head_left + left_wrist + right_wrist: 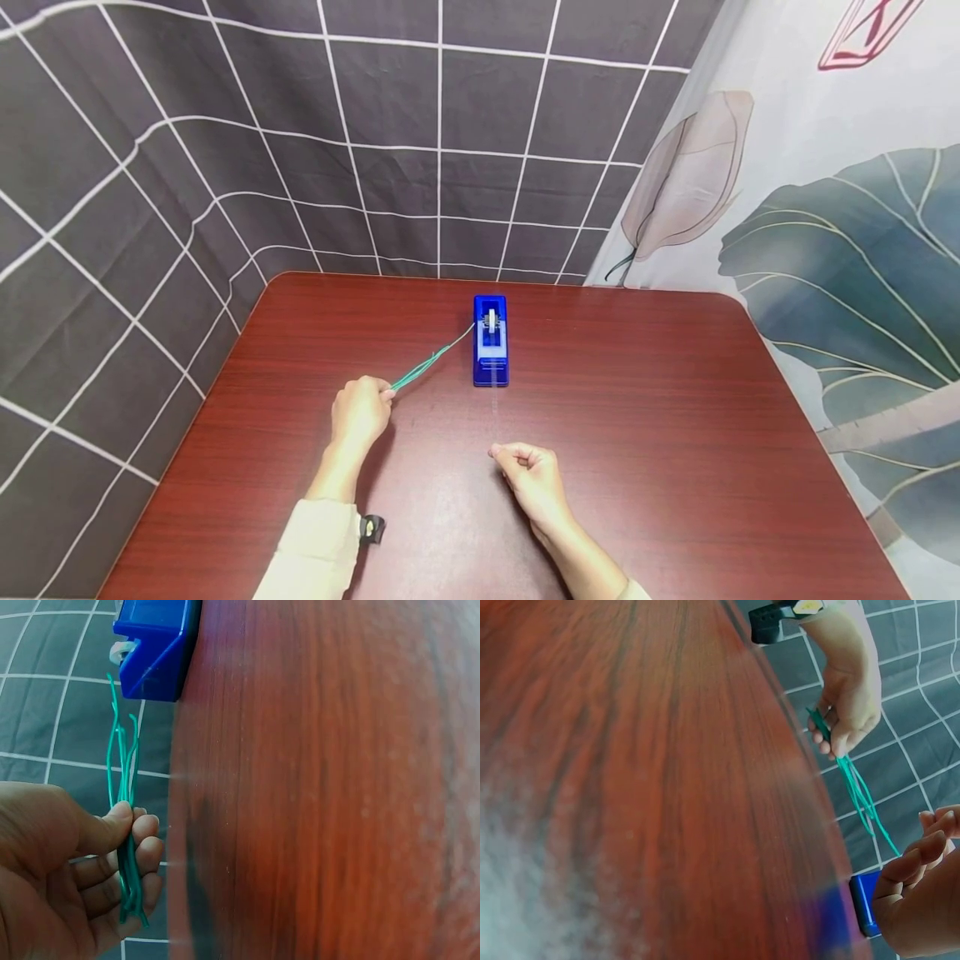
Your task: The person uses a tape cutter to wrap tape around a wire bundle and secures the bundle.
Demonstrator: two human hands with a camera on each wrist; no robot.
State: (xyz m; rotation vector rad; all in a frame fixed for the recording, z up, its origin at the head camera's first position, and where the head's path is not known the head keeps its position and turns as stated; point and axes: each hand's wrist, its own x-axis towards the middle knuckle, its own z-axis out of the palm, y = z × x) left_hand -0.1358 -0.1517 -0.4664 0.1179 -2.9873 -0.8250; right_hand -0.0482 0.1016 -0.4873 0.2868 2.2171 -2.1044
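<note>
My left hand [362, 414] pinches a bundle of thin green wires [420, 370] between thumb and fingers. In the left wrist view the wires [124, 765] stick out above the thumb, and their lower ends lie across the curled fingers. A blue tape dispenser [491, 375] with a small roll of clear tape [492, 322] stands near the back of the table. From its front edge a clear tape strip [494, 408] runs toward me. My right hand [536, 483] pinches the strip's free end between thumb and forefinger. In the right wrist view that hand [922, 900] partly hides the dispenser [865, 904].
The reddish-brown wooden table [660, 433] has rounded back corners. Behind and to the left hangs a dark grey curtain [390, 100] with white grid lines; a white leaf-patterned curtain [787, 250] hangs on the right. A black band [372, 528] is on the left wrist.
</note>
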